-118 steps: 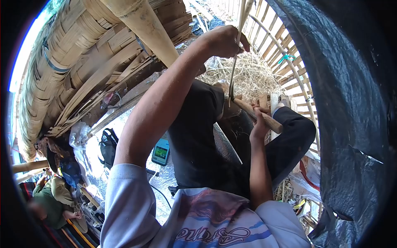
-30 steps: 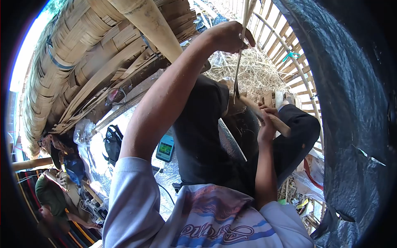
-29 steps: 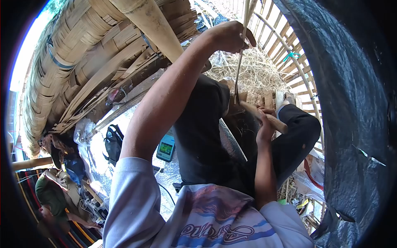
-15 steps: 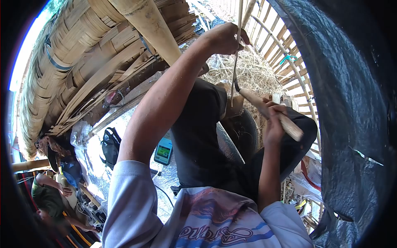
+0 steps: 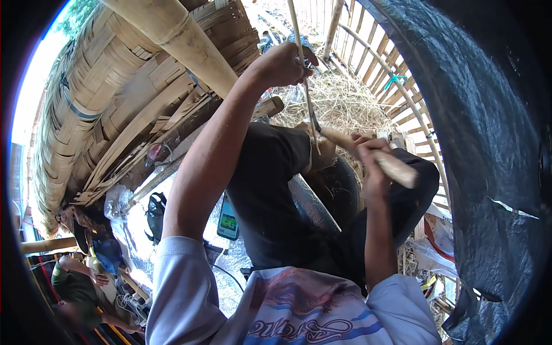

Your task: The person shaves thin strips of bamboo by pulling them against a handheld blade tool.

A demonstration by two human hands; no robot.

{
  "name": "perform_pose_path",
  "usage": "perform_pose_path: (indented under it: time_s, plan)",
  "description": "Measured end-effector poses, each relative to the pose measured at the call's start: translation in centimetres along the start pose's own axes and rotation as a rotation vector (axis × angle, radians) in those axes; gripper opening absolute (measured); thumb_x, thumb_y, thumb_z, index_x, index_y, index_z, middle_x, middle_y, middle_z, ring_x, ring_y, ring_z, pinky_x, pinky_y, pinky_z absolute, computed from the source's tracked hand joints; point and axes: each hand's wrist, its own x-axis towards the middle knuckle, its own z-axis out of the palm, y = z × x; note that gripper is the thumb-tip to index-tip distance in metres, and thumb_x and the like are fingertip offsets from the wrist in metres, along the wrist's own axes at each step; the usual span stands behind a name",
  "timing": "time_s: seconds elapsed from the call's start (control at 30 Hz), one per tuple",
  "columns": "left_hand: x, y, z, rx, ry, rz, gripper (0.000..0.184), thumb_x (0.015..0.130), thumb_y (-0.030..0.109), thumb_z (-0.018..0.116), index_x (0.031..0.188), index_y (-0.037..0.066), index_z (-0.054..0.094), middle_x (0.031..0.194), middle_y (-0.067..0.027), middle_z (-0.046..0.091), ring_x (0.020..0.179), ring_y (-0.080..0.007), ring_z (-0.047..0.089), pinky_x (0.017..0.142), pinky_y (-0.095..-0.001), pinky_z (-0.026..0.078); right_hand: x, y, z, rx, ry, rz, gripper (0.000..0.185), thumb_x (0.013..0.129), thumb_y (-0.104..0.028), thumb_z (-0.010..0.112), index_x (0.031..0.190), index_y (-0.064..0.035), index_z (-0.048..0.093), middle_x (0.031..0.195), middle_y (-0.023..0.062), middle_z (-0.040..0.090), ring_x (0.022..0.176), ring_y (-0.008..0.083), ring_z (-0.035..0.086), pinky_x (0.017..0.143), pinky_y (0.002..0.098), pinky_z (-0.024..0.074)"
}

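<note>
My left hand (image 5: 283,64) is raised, its fingers closed round a thin bamboo strip (image 5: 296,26). The strip runs from the top edge of the view down past my knee. My right hand (image 5: 372,158) grips the long pale wooden handle (image 5: 399,171) of a knife. Its narrow dark blade (image 5: 314,119) meets the strip below my left hand; the exact contact is too small to make out. The strip's lower end (image 5: 318,148) hangs beside my bent knee. The right hand is slightly blurred.
A large woven bamboo wall (image 5: 109,80) and a thick bamboo pole (image 5: 178,40) are close on my left. Straw (image 5: 345,95) covers the ground ahead. A phone (image 5: 228,221) lies near my leg. Dark plastic sheeting (image 5: 460,144) hangs at right. Another person (image 5: 77,287) sits lower left.
My left hand, the strip and the blade appear shifted left in view, and the left hand sits slightly lower. The surroundings shift too, as the camera has turned a little. Both grips are kept.
</note>
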Motion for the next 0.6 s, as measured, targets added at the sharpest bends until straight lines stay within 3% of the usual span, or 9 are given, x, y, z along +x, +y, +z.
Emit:
perform_pose_path:
  time_s: [0.1, 0.13, 0.23, 0.33, 0.4, 0.47, 0.5, 0.53, 0.6]
  plan:
    - [-0.5, 1.2, -0.2, 0.028, 0.007, -0.031, 0.025, 0.083, 0.017, 0.070, 0.088, -0.008, 0.068, 0.072, -0.0114, 0.068, 0.064, -0.0130, 0.066, 0.059, -0.0258, 0.054, -1.1, 2.3, -0.2, 0.019, 0.026, 0.007, 0.009, 0.084, -0.003, 0.063, 0.090, -0.0017, 0.057, 0.094, 0.0107, 0.063, 0.100, 0.0225, 0.060, 0.092, 0.0342, 0.0441]
    - [-0.4, 1.1, 0.1, 0.027, 0.002, -0.067, 0.024, 0.083, 0.002, 0.059, 0.105, 0.005, 0.068, 0.075, -0.0107, 0.067, 0.064, -0.0153, 0.064, 0.057, -0.0292, 0.053, -0.9, 1.3, -0.2, -0.002, 0.117, 0.103, 0.007, 0.085, -0.005, 0.061, 0.090, -0.0022, 0.056, 0.094, 0.0115, 0.062, 0.099, 0.0242, 0.060, 0.094, 0.0370, 0.0431]
    - [-0.7, 2.1, 0.3, 0.018, 0.002, -0.058, 0.020, 0.084, 0.009, 0.064, 0.102, 0.002, 0.068, 0.070, -0.0092, 0.065, 0.061, -0.0127, 0.062, 0.055, -0.0287, 0.052, 0.2, -2.4, -0.3, 0.251, 0.108, -0.084, 0.009, 0.086, -0.009, 0.054, 0.090, -0.0018, 0.052, 0.095, 0.0142, 0.060, 0.100, 0.0303, 0.060, 0.098, 0.0440, 0.0393]
    - [0.4, 1.8, 0.6, 0.100, 0.020, -0.040, 0.019, 0.084, 0.010, 0.065, 0.101, 0.003, 0.068, 0.066, -0.0085, 0.065, 0.058, -0.0124, 0.062, 0.054, -0.0280, 0.051, 0.0, -2.8, 0.5, 0.216, 0.125, -0.184, 0.011, 0.085, -0.010, 0.056, 0.089, -0.0003, 0.053, 0.094, 0.0151, 0.061, 0.100, 0.0309, 0.060, 0.097, 0.0443, 0.0400]
    - [1.1, 1.4, 0.7, 0.078, 0.035, -0.032, 0.018, 0.083, 0.011, 0.065, 0.099, 0.003, 0.069, 0.064, -0.0079, 0.064, 0.056, -0.0124, 0.062, 0.053, -0.0275, 0.050, -0.5, -1.7, 1.2, 0.086, 0.180, -0.135, 0.012, 0.083, -0.008, 0.058, 0.089, 0.0012, 0.055, 0.092, 0.0163, 0.062, 0.099, 0.0298, 0.060, 0.096, 0.0436, 0.0409]
    - [1.1, 1.7, 1.0, 0.043, 0.019, 0.000, 0.025, 0.084, 0.019, 0.069, 0.091, -0.005, 0.068, 0.071, -0.0108, 0.068, 0.063, -0.0115, 0.066, 0.059, -0.0254, 0.054, -0.7, -1.6, 1.4, 0.081, 0.237, -0.100, 0.011, 0.083, -0.007, 0.057, 0.089, 0.0016, 0.054, 0.092, 0.0168, 0.062, 0.099, 0.0303, 0.060, 0.096, 0.0440, 0.0415]
    - [1.1, 1.6, 1.0, 0.109, 0.018, -0.001, 0.022, 0.084, 0.018, 0.068, 0.095, -0.002, 0.068, 0.073, -0.0106, 0.068, 0.063, -0.0113, 0.065, 0.059, -0.0251, 0.053, -0.8, -1.9, 1.3, 0.152, 0.230, -0.156, 0.011, 0.083, -0.007, 0.057, 0.089, 0.0019, 0.053, 0.093, 0.0172, 0.062, 0.099, 0.0306, 0.060, 0.096, 0.0445, 0.0417]
    - [1.0, 1.8, 1.4, 0.131, 0.068, 0.001, 0.016, 0.080, 0.016, 0.070, 0.090, 0.004, 0.071, 0.063, -0.0079, 0.065, 0.055, -0.0130, 0.063, 0.054, -0.0293, 0.051, -0.8, -2.7, 1.3, 0.219, 0.223, -0.207, 0.011, 0.083, -0.006, 0.056, 0.090, 0.0022, 0.053, 0.093, 0.0176, 0.062, 0.099, 0.0310, 0.060, 0.096, 0.0451, 0.0419]
    - [1.1, 1.4, 1.8, 0.097, 0.092, -0.026, 0.018, 0.079, 0.019, 0.072, 0.085, 0.002, 0.071, 0.062, -0.0090, 0.065, 0.055, -0.0157, 0.064, 0.055, -0.0317, 0.051, -1.0, -2.8, 1.3, 0.223, 0.199, -0.279, 0.012, 0.084, -0.007, 0.055, 0.090, 0.0027, 0.052, 0.093, 0.0187, 0.062, 0.099, 0.0314, 0.059, 0.096, 0.0461, 0.0421]
